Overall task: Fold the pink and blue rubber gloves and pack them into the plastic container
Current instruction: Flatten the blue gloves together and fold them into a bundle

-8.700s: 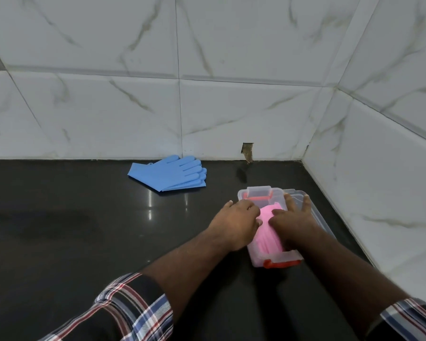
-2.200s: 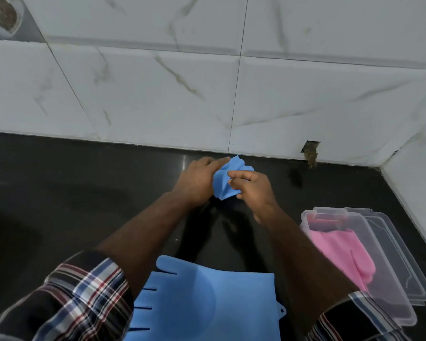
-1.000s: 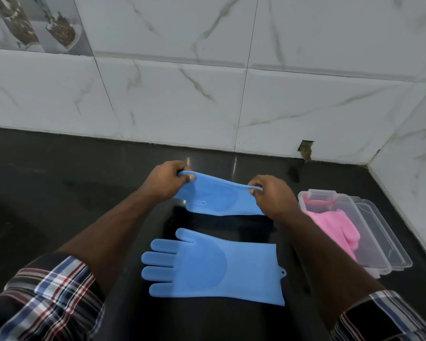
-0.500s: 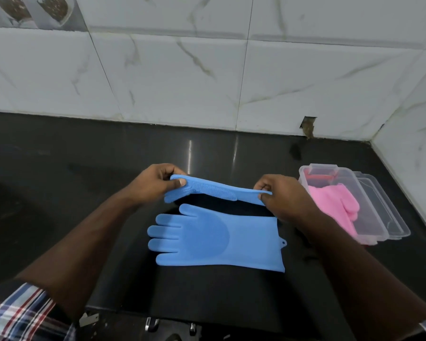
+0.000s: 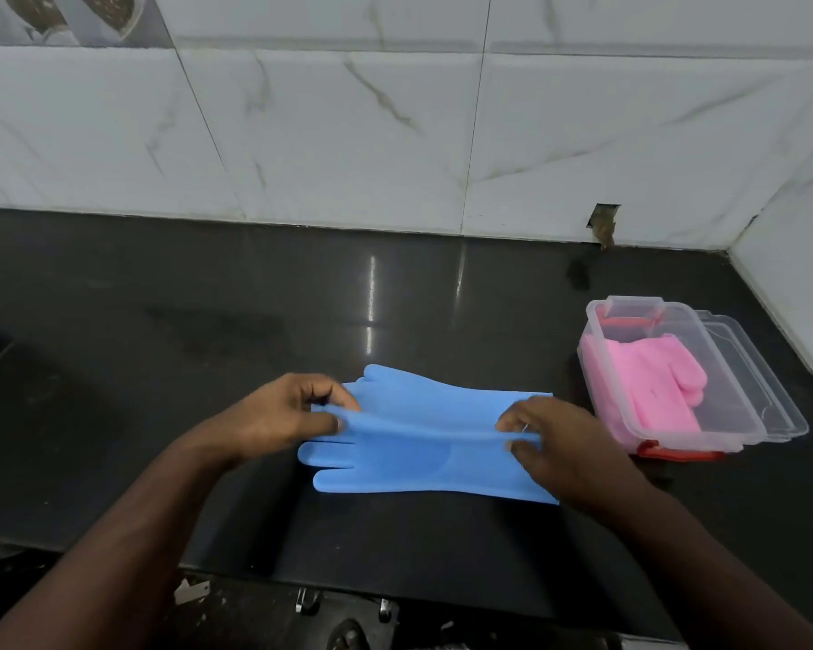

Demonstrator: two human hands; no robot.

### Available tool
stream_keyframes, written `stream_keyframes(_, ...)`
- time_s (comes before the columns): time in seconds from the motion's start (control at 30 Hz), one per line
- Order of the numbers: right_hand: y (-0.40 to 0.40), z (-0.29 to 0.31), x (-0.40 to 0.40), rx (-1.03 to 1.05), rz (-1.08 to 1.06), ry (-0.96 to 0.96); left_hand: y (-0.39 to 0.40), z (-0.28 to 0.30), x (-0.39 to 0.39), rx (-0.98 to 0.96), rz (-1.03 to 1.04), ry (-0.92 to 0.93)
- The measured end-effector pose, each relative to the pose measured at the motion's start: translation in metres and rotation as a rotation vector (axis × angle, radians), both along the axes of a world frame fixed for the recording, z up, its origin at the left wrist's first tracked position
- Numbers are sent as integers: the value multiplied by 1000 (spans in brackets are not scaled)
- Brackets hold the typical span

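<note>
Fingers (image 5: pixel 322 422) of both hands pinch blue glove (image 5: pixel 423 431) ends.

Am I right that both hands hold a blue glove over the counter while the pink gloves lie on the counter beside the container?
Not quite: the head view shows the pink gloves inside the container. The left hand and right hand do hold a blue glove.

Counted 2 blue gloves (image 5: pixel 423 443), stacked on the counter (image 5: pixel 207 321). 1 clear container (image 5: pixel 723 368), w/ pink gloves (image 5: pixel 653 391) inside, no. unclear. 1 lid (image 5: pixel 770 391) beside it. 2 hands: left (image 5: pixel 278 410), right (image 5: pixel 559 438).
</note>
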State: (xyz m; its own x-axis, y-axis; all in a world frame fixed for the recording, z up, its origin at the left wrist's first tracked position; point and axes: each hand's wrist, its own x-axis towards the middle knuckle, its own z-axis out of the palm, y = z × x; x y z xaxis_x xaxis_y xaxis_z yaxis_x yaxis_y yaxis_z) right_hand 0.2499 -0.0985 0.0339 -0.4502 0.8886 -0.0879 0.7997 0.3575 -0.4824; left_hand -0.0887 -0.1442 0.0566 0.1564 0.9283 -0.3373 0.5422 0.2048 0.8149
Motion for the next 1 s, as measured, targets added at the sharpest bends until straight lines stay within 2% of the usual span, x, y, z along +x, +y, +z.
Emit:
stream_keyframes(0.1, 3, 1, 7, -198, 35, -18, -2, -7, -9, -59, 48, -5)
stream_keyframes(0.17, 13, 2, 6, -137, -63, 39, 3, -22, -15, -17, 177, 26)
stream_keyframes(0.23, 28, -4, 4, -60, -150, 23, 11, -43, -22, 36, 274, 241)
stream_keyframes(0.3, 44, -9, 0, -76, -160, -104, 14, -57, -23, -2, 343, 376)
stream_keyframes(0.4, 61, -20, -6, -159, -109, -298, 17, -64, -16, -93, 387, 338)
stream_keyframes(0.47, 68, -23, -9, -141, -70, -349, 19, -64, -14, -91, 376, 331)
stream_keyframes(0.7, 66, -5, -8, -222, -199, -148, 19, -63, -14, 6, 461, 188)
stream_keyframes(0.9, 79, 15, -8, -39, -291, 6, 45, -49, -9, 158, 510, 136)
stream_keyframes(1.0, 82, 15, -9, 84, -242, -142, 56, -43, -6, 237, 467, 363)
